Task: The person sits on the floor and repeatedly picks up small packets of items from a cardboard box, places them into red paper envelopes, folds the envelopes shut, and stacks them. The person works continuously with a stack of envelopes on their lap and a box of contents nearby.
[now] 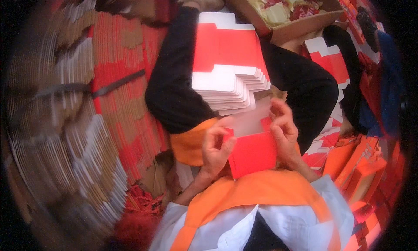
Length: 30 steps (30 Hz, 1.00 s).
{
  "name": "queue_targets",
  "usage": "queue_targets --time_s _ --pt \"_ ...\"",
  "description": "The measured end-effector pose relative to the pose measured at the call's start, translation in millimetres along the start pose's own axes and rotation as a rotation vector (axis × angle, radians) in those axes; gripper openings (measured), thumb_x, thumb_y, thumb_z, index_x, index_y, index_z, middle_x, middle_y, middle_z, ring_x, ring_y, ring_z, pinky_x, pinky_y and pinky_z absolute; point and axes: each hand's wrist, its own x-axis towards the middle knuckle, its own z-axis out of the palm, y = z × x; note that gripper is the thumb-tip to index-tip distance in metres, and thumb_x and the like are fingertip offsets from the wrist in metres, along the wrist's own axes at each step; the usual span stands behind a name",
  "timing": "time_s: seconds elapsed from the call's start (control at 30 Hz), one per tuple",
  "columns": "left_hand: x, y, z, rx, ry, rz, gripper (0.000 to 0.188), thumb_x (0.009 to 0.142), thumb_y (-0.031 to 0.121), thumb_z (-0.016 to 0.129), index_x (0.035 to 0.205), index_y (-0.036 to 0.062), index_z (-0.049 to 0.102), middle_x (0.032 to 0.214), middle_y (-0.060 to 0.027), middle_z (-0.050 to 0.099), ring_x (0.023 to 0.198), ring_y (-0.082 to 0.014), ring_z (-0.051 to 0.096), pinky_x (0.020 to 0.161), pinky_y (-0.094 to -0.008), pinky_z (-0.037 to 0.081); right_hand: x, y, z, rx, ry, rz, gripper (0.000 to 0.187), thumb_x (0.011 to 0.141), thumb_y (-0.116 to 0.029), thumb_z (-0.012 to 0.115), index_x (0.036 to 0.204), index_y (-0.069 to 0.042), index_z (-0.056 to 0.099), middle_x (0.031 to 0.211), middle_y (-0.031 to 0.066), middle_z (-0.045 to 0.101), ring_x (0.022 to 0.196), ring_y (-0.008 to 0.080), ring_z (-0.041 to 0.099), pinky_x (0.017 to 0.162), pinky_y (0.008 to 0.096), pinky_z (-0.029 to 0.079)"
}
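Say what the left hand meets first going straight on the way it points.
Past the red folded-cardboard box at its fingertips, the left hand would probably meet the near edge of the stack of flat red-and-white cardboard pieces; depth is unclear.

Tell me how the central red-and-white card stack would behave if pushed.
The stack would probably slide apart, since its edges are staggered and no band shows around it. The top sheet alone is likely light and bendable, as the card looks thin.
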Motion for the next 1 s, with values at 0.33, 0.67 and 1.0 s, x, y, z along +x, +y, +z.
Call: queue_targets --time_s 0.33,0.67,1.0 --pt "7 7 -2 0.296 -0.070 0.035 0.021 0.079 0.009 0.063 0.095 0.0011 0.053 0.101 -0.0113 0.054 0.095 -0.0202 0.052 0.085 -0.0304 0.040 13 -15 -5 0.120 -0.216 0.167 0.019 0.080 0.002 0.045 0.098 -0.002 0.049 0.106 0.0106 0.054 0.103 0.0177 0.048 0.091 0.0302 0.036" --pt "10 21 5 0.389 -0.121 0.059 0.018 0.079 0.003 0.061 0.096 0.0002 0.055 0.099 -0.0121 0.055 0.093 -0.0217 0.054 0.082 -0.0292 0.042 16 -30 3 -0.029 -0.190 0.254 0.013 0.082 -0.001 0.046 0.094 -0.002 0.049 0.102 0.0113 0.053 0.097 0.0171 0.050 0.085 0.0288 0.040" --pt "13 22 9 0.369 -0.110 -0.114 0.016 0.077 -0.001 0.057 0.093 0.0002 0.056 0.095 -0.0088 0.057 0.092 -0.0178 0.054 0.082 -0.0272 0.042 18 -24 1 -0.080 -0.162 0.310 0.007 0.085 -0.003 0.050 0.090 0.000 0.054 0.094 0.0087 0.058 0.090 0.0130 0.054 0.081 0.0258 0.042"
